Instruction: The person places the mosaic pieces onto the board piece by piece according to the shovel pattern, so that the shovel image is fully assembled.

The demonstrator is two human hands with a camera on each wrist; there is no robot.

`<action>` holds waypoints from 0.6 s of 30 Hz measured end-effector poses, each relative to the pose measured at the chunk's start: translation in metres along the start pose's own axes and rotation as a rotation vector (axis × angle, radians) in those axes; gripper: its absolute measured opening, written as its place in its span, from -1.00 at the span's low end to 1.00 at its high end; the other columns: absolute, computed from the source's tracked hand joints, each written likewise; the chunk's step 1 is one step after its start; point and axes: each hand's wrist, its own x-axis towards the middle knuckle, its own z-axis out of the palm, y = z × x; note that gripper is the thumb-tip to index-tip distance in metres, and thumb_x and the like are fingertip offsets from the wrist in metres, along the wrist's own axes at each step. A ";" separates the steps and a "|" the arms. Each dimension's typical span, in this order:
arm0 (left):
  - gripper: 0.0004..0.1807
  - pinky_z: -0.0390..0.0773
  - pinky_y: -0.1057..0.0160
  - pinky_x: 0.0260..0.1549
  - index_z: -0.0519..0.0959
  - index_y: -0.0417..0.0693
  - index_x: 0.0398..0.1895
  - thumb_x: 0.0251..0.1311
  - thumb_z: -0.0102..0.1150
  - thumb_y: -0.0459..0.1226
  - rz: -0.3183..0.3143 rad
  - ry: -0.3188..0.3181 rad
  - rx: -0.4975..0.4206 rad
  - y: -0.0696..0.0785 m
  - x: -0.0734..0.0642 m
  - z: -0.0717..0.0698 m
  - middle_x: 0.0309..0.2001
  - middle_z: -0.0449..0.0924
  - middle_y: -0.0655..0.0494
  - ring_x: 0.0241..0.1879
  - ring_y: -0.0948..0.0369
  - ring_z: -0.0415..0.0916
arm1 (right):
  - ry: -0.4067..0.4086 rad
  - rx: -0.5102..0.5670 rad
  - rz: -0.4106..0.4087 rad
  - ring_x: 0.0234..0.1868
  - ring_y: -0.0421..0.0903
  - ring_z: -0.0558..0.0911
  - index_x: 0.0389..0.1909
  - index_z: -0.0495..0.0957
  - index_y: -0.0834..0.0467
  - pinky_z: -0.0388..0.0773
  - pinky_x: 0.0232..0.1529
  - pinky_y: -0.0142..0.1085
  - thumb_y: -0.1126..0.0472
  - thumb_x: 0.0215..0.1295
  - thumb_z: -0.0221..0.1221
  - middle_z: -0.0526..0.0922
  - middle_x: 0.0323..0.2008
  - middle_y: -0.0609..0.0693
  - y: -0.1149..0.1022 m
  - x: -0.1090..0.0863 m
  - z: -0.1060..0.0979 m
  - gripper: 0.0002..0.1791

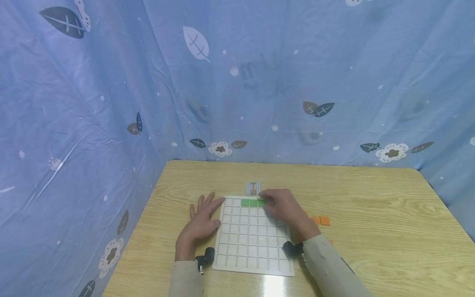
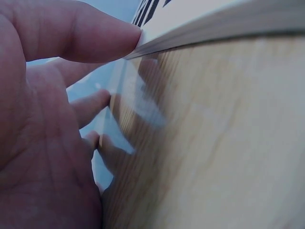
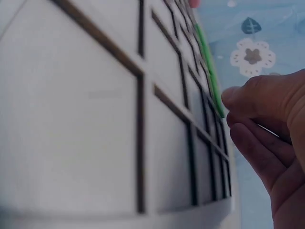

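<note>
A white grid board (image 1: 248, 239) lies on the table, with a row of green square tiles (image 1: 249, 202) in its far row. My left hand (image 1: 199, 225) rests at the board's left side, fingers spread, index fingertip by the far corner and thumb against the edge. In the left wrist view the thumb (image 2: 95, 36) touches the board's side (image 2: 214, 28). My right hand (image 1: 283, 206) reaches over the far right part of the board. Its curled fingers and thumb (image 3: 233, 95) pinch at the end green tile (image 3: 217, 98), which the hand partly covers in the head view.
A small card (image 1: 253, 188) with a coloured grid pattern lies just beyond the board. Orange square tiles (image 1: 325, 220) lie on the table to the right, some partly hidden by the right arm. A blue patterned curtain (image 1: 259, 82) hangs behind the wooden table (image 1: 382, 231).
</note>
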 end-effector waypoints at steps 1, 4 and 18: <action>-0.10 -0.64 -0.45 0.61 0.43 0.12 0.64 0.10 0.18 -0.39 0.000 0.000 -0.002 0.000 0.000 0.000 0.80 -0.04 -0.15 0.79 -0.26 -0.45 | -0.002 0.013 0.013 0.26 0.10 0.77 0.24 0.77 0.13 0.69 0.32 0.08 0.37 0.33 0.38 0.83 0.19 0.05 0.000 -0.002 -0.002 -0.55; -0.10 -0.65 -0.45 0.61 0.44 0.12 0.64 0.09 0.17 -0.39 0.001 0.002 -0.001 0.001 0.000 0.001 0.80 -0.03 -0.15 0.79 -0.26 -0.44 | 0.004 0.067 0.031 0.27 0.09 0.77 0.27 0.76 0.12 0.68 0.33 0.10 0.33 0.37 0.36 0.82 0.21 0.02 -0.001 -0.008 -0.012 -0.55; -0.10 -0.64 -0.47 0.60 0.43 0.14 0.65 0.10 0.18 -0.39 0.003 0.005 0.008 0.000 -0.001 0.000 0.80 -0.03 -0.14 0.79 -0.26 -0.44 | 0.078 0.071 0.065 0.17 0.04 0.81 0.23 0.78 0.04 0.77 0.12 0.04 0.19 0.40 0.44 0.85 0.12 -0.08 0.000 -0.065 -0.065 -0.61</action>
